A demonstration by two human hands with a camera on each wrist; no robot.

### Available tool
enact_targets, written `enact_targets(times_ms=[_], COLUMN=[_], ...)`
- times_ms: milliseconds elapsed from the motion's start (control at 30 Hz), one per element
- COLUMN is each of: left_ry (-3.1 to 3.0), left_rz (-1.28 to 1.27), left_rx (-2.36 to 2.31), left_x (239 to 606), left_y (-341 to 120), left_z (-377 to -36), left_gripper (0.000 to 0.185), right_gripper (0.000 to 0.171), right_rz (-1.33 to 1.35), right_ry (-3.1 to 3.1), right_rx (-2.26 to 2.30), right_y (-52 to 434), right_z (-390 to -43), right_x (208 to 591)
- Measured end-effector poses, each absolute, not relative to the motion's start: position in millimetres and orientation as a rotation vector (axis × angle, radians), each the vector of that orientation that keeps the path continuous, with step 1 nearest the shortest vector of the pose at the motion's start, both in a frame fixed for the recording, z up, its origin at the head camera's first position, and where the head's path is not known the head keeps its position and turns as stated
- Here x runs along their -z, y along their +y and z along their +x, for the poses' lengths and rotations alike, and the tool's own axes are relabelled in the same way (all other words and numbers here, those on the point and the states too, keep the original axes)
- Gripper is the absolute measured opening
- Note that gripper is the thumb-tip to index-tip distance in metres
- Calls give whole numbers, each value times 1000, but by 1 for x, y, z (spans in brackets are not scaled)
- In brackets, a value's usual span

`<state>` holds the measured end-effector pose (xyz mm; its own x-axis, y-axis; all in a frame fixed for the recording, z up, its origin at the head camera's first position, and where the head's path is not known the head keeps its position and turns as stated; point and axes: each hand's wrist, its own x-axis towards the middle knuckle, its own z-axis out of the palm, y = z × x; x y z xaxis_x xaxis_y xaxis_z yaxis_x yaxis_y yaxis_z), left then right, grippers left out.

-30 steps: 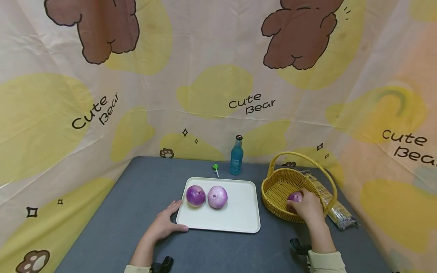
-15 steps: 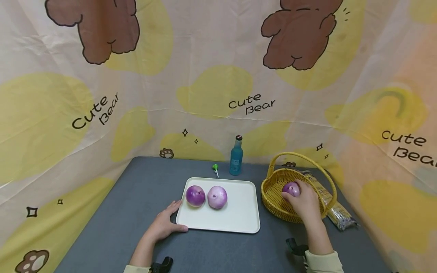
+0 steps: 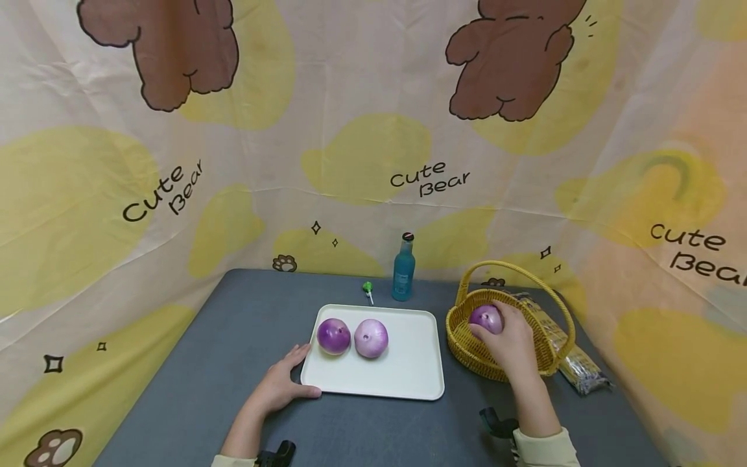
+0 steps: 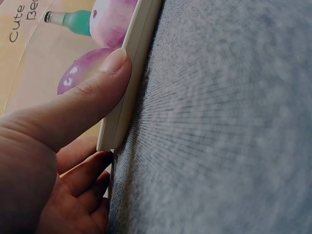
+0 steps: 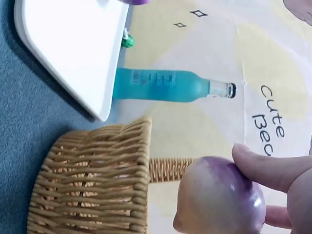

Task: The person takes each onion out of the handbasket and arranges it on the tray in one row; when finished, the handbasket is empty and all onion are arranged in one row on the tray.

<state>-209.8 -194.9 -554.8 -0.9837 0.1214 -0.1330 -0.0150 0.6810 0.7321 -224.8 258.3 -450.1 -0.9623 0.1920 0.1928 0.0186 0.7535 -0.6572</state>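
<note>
My right hand [image 3: 516, 340] grips a purple onion [image 5: 219, 195] between thumb and fingers. In the right wrist view the onion is above the rim of the yellow wicker basket [image 5: 92, 180], its pale pointed end showing. The fingers on its far side are mostly hidden. My left hand [image 3: 283, 383] rests at the near left corner of the white tray [image 3: 403, 366], the thumb along the front edge and the fingers by the left side. Two more purple onions, a darker one [image 3: 334, 336] and a paler one [image 3: 371, 338], sit side by side on the tray.
Behind the tray stand a blue bottle [image 3: 404, 269] and a green lollipop [image 3: 367, 288] lying on the grey table [image 3: 257, 311]. A long clear-wrapped packet [image 3: 583, 370] lies right of the basket, whose handle [image 3: 519, 264] arches upward. A printed cloth hangs behind.
My right hand has lifted the onion from inside the basket, up and to the left. My left hand, the tray and its two onions have stayed put.
</note>
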Motion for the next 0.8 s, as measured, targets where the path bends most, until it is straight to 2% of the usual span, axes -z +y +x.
enact_targets(times_ms=[800], left_ry=[2728], left_rz=[83], left_rx=[-1175], left_x=[559], left_y=[-195], left_z=[-211], left_gripper=[112], right_gripper=[76], right_rz=[-26], right_ry=[-2679], right_rx=[-1043], right_y=[222], right_z=[-228], right_x=[449])
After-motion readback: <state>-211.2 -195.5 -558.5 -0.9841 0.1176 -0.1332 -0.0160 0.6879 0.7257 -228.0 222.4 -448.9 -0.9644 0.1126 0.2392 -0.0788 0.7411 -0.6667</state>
